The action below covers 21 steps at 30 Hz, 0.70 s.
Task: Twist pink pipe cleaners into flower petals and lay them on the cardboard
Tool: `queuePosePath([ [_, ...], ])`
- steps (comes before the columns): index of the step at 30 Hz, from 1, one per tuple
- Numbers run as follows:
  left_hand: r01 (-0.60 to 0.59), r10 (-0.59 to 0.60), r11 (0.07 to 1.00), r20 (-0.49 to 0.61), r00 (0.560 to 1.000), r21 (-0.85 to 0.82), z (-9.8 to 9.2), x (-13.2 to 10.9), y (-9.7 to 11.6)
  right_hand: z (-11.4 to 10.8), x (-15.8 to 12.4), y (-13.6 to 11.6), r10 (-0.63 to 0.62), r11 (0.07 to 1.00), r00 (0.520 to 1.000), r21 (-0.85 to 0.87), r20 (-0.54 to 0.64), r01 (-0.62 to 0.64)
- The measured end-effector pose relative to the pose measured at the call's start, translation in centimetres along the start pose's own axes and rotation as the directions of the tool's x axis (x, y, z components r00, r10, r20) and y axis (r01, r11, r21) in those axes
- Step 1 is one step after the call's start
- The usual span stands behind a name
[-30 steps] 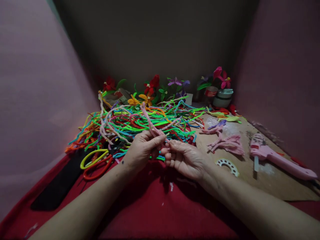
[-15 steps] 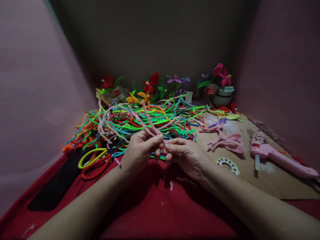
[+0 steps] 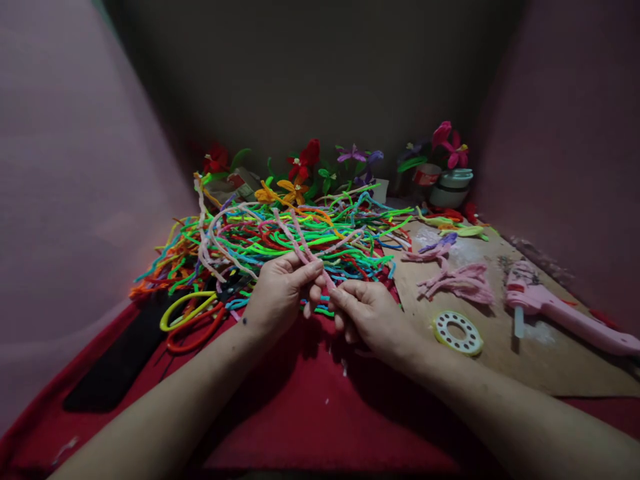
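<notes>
Between my two hands runs a pink pipe cleaner [image 3: 327, 279], bent so that two free ends point up and away. My left hand [image 3: 286, 288] pinches it between thumb and fingers near the middle. At its lower end my right hand [image 3: 369, 312] grips it, thumb against forefinger. Behind the hands spreads a large heap of colourful pipe cleaners [image 3: 280, 233], mostly green, with red, blue, orange and pale pink. Looped pink pipe-cleaner pieces [image 3: 460, 283] lie to the right on a brown board.
The brown board [image 3: 560, 370] also bears a pink glue gun [image 3: 570, 317] and a white-and-yellow ring with holes [image 3: 457, 333]. Yellow-and-red-handled scissors [image 3: 193, 327] and a black flat object [image 3: 107, 370] lie left on red cloth. Pipe-cleaner flowers [image 3: 305, 160] and a lidded jar [image 3: 451, 188] stand behind.
My right hand has moved slightly right and down, away from the left, so more of the pink pipe cleaner shows between them. The view has shifted a little, and the ring is now fully visible.
</notes>
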<state>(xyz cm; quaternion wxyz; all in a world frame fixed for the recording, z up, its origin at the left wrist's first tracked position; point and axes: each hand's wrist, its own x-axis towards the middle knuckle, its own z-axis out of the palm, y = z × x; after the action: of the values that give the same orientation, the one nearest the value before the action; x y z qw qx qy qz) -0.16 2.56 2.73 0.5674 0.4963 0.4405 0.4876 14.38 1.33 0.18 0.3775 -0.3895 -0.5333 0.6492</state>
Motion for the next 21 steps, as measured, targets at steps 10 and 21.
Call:
queuePosePath([
  [10,0.059,-0.059,0.998,-0.007,0.998,-0.004,0.2,-0.12,0.24,-0.69,1.04,0.53,0.088,0.819,0.979,0.546,0.182,-0.176],
  [21,0.108,-0.11,0.99,-0.016,0.994,-0.089,0.48,-0.21,0.14,-0.96,0.88,-0.33,0.083,0.841,0.988,0.523,0.127,-0.138],
])
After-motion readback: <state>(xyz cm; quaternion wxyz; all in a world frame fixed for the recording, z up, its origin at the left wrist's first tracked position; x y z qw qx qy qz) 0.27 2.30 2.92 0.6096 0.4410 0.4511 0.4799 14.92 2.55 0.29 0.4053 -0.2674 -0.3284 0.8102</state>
